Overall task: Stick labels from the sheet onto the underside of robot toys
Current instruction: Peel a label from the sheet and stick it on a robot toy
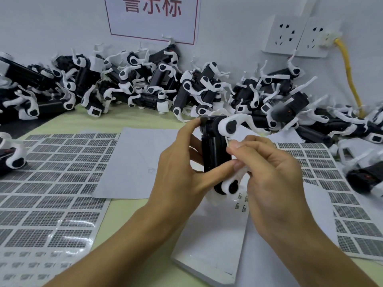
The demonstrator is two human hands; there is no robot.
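Probably toy assembly workshop: heaped robot toys (186,88), label sheets (51,183) covering bench, wall sign (153,17).

Black-white robot toy (215,150) upended, label (229,141) at underside.

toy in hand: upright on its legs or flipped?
Flipped: the robot toy, gripped by the left hand, shows its black belly, white legs sticking out sideways. The right hand pinches a label at its edge.

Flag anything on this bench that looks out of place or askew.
Mostly ordinary work clutter. The robot toys along the wall lie in a tangled heap, legs pointing every way. A blank sheet lies skewed over the label sheet. No visible damage or spills.
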